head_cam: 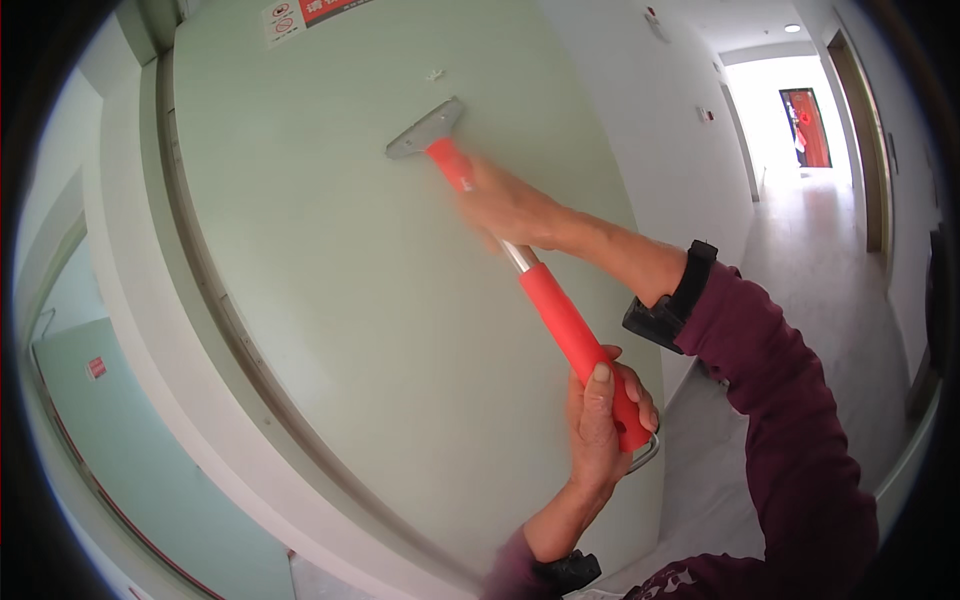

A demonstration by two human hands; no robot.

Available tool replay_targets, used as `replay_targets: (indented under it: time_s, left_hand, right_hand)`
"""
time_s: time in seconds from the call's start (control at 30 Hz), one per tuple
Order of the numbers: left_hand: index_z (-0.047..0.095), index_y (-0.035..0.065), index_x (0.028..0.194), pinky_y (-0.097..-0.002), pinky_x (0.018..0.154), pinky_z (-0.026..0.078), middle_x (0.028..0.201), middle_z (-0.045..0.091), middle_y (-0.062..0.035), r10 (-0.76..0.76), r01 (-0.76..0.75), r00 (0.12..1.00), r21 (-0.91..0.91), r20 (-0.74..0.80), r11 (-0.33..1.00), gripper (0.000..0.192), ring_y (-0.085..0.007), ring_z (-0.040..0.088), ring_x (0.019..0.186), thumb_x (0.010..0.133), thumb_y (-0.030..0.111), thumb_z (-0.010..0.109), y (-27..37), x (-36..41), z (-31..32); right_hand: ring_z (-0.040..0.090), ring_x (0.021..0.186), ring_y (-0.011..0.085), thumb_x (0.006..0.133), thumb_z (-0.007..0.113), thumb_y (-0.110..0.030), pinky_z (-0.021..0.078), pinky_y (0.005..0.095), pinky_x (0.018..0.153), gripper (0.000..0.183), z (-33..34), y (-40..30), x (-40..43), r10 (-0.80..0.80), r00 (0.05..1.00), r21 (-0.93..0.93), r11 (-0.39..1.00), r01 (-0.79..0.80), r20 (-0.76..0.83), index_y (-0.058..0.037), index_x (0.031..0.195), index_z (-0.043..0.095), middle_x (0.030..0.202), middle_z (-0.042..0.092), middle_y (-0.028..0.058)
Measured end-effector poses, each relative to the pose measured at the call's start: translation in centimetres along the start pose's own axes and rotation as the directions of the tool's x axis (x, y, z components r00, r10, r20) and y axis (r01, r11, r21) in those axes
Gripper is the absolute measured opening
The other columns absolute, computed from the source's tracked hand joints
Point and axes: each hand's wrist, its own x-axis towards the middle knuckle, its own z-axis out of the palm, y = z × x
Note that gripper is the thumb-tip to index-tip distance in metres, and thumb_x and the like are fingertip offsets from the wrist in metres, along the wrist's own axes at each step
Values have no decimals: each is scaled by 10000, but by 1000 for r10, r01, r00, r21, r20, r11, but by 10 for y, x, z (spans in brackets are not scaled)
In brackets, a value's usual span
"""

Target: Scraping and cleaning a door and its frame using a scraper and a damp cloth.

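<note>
A long-handled scraper [561, 322] with red grips and a bare metal shaft slants across a pale green door [337, 262]. Its flat metal blade head [425, 129] is at the upper part of the door's face; whether the edge touches is hard to tell. My right hand [502, 199], blurred, wraps the upper grip just below the head. Lower down, my left hand [600, 412] grips the end of the long red handle, thumb along it, beside a metal loop [645, 454]. Just above the blade, a small whitish scrap [436, 75] clings to the door.
A printed sign [300, 19] with writing is fixed at the door's top. The door frame [195, 262] runs down the left, with another green door [150, 450] beyond. At right, a corridor [810, 247] leads to a red door [808, 127].
</note>
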Motion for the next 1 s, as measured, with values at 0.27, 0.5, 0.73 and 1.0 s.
replay_targets:
  time_s: [0.27,0.5,0.73,1.0]
  left_hand:
    - [376,62,1032,-278,419,382,680,449,-50,-10,10,1000,-3,18,1000,338,-166,453,456,867,355,416,11,7,-4]
    - [379,59,1038,-291,416,383,658,449,-51,-14,16,1000,-70,18,997,353,-169,451,452,860,359,428,26,21,18]
    - [372,51,1039,-293,420,392,664,450,-65,17,-17,1000,-61,-3,998,351,-182,466,460,865,350,424,18,24,18]
    - [373,65,1036,-282,407,387,659,446,-61,-27,27,1000,-19,3,999,338,-169,455,440,868,356,414,22,25,8]
  right_hand:
    - [391,473,109,751,362,-118,350,275,407,82,3,-1,14,-13,999,34,999,14,-35,-54,803,368,601,383,10]
    - [433,377,166,649,398,-114,360,318,359,126,-20,-14,40,-144,989,24,989,143,28,11,632,391,492,450,95]
    - [382,468,83,763,362,-116,347,260,382,57,-22,-12,36,-64,991,-57,996,71,115,-67,792,355,588,375,-10]
    - [425,372,151,672,400,-100,391,301,372,120,-18,-21,24,-117,991,82,989,123,-72,-4,737,368,538,418,53]
